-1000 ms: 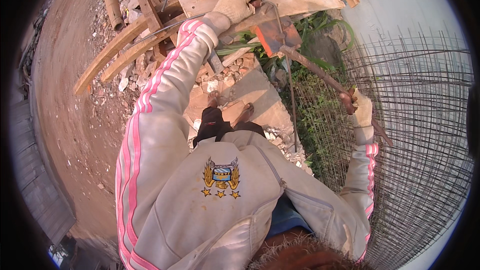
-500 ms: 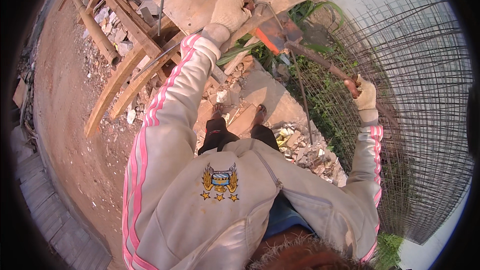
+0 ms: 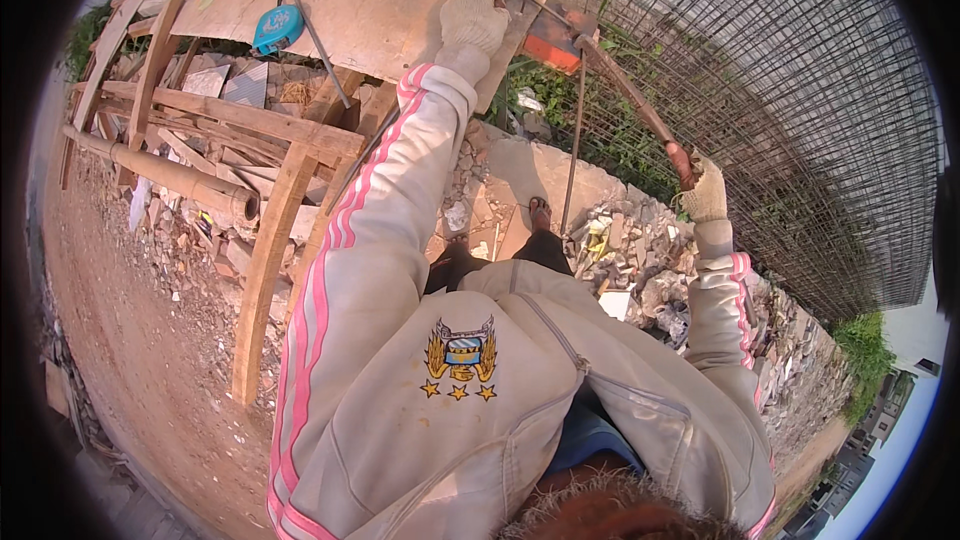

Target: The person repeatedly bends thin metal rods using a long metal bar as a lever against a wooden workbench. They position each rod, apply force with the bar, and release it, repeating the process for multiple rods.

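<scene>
My left hand (image 3: 474,22), in a knitted work glove, is closed at the edge of a wooden board (image 3: 380,0), its fingers around a thin steel rod (image 3: 574,145). That rod curves away from the glove, meets the head of a rusty bar (image 3: 635,95), then runs down past the board toward the ground. My right hand (image 3: 705,190), also gloved, grips the bar's near end, with bare fingertips showing. Below the rod's curve sits an orange-red and dark piece (image 3: 552,48) at the board's edge. How the bar's head catches the rod is too small to tell.
A blue tape measure (image 3: 277,29) and another rod (image 3: 310,25) lie on the board's left side. Timber framing (image 3: 270,270) and a bamboo pole (image 3: 160,170) stand left. Rubble (image 3: 630,240) covers ground by my feet. Steel mesh (image 3: 800,70) rises on the right, above green plants.
The view has turned. The rusty bar has swung closer to my body with my right hand, and the rod's hanging part has swung with it. My left hand stays at the board's edge.
</scene>
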Motion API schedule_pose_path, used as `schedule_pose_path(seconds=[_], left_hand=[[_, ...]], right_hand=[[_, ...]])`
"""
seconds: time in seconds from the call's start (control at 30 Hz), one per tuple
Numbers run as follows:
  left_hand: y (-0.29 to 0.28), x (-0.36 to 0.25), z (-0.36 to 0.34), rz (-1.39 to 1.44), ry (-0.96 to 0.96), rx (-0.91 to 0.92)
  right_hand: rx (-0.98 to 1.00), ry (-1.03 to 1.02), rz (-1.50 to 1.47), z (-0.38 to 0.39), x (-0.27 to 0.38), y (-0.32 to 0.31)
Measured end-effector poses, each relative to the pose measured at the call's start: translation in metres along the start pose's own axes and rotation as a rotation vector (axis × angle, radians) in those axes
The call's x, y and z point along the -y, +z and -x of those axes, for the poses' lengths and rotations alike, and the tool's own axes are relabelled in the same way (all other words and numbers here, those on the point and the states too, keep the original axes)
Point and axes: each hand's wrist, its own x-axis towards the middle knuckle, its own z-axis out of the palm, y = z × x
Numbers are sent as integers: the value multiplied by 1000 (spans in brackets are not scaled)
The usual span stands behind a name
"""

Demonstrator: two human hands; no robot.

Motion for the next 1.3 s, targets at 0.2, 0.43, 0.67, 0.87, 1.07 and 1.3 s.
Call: schedule_pose_path(seconds=[0.2,0.43,0.67,0.87,1.07,1.3], left_hand=[[-4,1,-5,-54,55,109],[-5,8,-14,14,128,202],[6,13,-15,-2,106,143],[1,9,-10,-13,101,122],[-4,8,-13,6,143,204],[16,18,-20,-20,213,61]], right_hand=[[-183,187,92,71,59,35],[-229,122,33,78,68,35],[-142,74,138,67,52,22],[-97,62,184,62,57,13],[-99,117,186,68,61,23],[-119,283,72,81,88,36]])
